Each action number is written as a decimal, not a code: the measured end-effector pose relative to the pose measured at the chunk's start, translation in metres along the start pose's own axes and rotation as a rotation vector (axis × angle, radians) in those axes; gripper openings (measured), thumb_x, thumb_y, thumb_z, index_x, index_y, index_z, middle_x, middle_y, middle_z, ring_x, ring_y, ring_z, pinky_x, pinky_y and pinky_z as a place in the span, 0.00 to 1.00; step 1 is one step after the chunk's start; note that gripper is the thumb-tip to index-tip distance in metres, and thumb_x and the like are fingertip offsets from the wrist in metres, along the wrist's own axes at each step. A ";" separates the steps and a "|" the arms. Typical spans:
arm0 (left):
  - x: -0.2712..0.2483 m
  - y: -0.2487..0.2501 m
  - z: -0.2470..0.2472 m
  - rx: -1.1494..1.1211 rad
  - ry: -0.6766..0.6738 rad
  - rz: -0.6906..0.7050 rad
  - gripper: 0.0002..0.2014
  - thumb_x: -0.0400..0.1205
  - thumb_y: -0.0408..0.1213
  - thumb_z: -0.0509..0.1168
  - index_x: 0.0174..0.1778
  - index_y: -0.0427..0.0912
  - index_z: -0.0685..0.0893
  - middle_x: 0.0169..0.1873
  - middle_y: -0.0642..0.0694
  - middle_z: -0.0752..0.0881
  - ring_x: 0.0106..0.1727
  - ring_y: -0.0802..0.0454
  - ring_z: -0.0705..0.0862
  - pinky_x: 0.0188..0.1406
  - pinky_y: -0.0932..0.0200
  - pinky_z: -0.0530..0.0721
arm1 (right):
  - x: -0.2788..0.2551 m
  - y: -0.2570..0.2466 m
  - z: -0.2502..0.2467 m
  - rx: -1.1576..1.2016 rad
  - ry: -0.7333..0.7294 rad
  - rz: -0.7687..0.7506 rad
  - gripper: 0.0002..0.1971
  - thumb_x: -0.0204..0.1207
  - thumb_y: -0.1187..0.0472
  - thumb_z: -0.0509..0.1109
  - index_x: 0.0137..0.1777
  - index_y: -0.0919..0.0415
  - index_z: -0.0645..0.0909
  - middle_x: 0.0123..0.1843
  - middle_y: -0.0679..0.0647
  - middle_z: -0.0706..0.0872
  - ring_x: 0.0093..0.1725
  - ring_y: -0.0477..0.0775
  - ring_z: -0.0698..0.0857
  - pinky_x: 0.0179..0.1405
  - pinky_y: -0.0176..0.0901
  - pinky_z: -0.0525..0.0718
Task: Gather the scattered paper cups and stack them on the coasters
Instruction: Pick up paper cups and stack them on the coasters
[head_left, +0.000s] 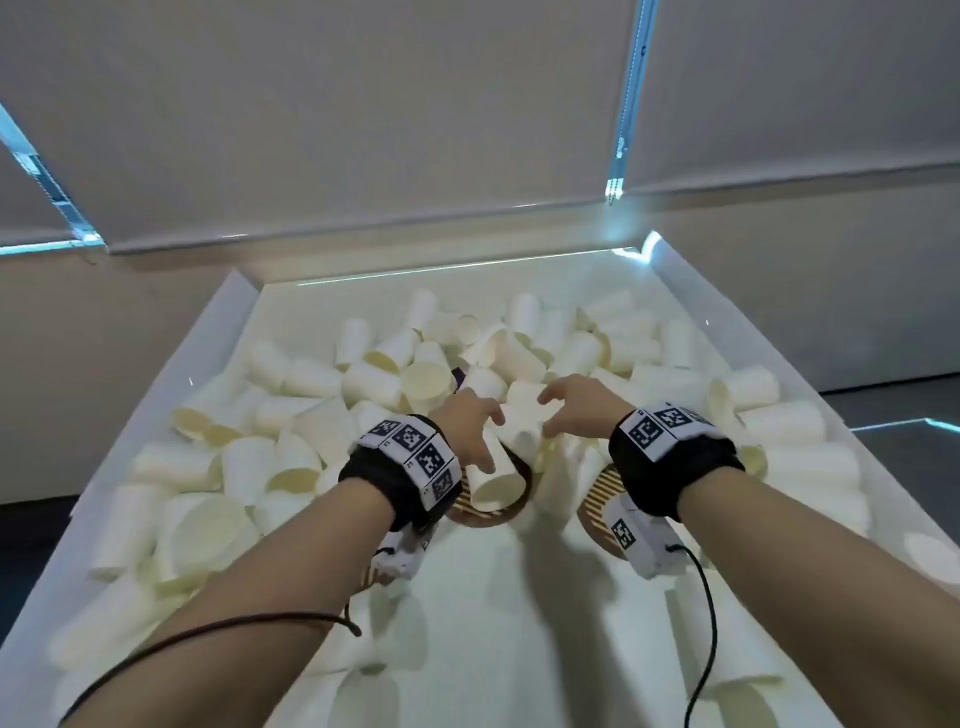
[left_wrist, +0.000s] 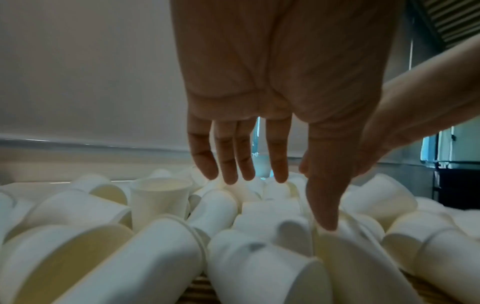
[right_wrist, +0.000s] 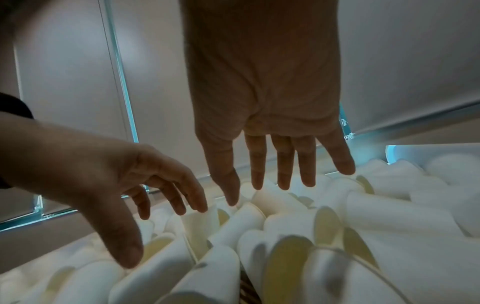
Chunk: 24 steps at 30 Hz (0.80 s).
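Observation:
Many white paper cups (head_left: 322, 384) lie scattered on their sides in a white tray (head_left: 228, 322). My left hand (head_left: 492, 441) hovers over the middle of the pile with straight, spread fingers. Its thumb touches a tilted cup (head_left: 498, 486) that lies over a round striped coaster (head_left: 467, 519). In the left wrist view the left hand (left_wrist: 285, 201) holds nothing. My right hand (head_left: 545, 413) hangs open just to the right, fingers spread above the cups, as the right wrist view also shows for the right hand (right_wrist: 259, 193). A second coaster (head_left: 597, 501) lies partly under my right wrist.
The tray's raised walls run along the left, right (head_left: 691, 280) and far sides. One cup (left_wrist: 159, 199) stands upright to the left of my left hand. Bare tray floor (head_left: 519, 597) lies between my forearms. Cables hang from both wrist cameras.

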<state>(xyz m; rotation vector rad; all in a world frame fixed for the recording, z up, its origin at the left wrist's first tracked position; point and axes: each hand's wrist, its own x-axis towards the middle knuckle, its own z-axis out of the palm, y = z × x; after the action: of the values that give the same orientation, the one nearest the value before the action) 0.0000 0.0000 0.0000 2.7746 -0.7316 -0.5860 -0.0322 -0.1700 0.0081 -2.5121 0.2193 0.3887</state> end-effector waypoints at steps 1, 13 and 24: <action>0.002 0.000 0.004 0.046 -0.036 0.011 0.32 0.68 0.36 0.78 0.68 0.49 0.77 0.66 0.44 0.73 0.67 0.45 0.74 0.65 0.48 0.78 | 0.003 0.003 0.003 -0.012 -0.010 0.019 0.28 0.71 0.63 0.74 0.72 0.60 0.74 0.73 0.56 0.75 0.71 0.56 0.75 0.67 0.44 0.76; 0.014 -0.016 0.053 0.546 -0.174 0.189 0.31 0.81 0.35 0.64 0.79 0.50 0.62 0.80 0.41 0.54 0.80 0.38 0.55 0.70 0.40 0.69 | 0.008 0.033 0.047 0.026 -0.019 0.199 0.31 0.73 0.69 0.67 0.77 0.62 0.63 0.73 0.61 0.70 0.71 0.61 0.74 0.67 0.47 0.76; 0.020 -0.029 0.062 0.501 -0.268 0.009 0.55 0.63 0.48 0.80 0.80 0.58 0.51 0.75 0.36 0.58 0.71 0.33 0.69 0.65 0.41 0.78 | 0.000 0.024 0.021 0.123 0.004 0.239 0.20 0.77 0.64 0.62 0.64 0.77 0.79 0.65 0.71 0.81 0.62 0.66 0.82 0.61 0.55 0.80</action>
<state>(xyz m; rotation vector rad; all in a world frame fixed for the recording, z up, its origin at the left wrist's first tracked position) 0.0015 0.0082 -0.0712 3.1755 -1.0752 -0.8913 -0.0424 -0.1778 -0.0214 -2.3721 0.5325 0.4508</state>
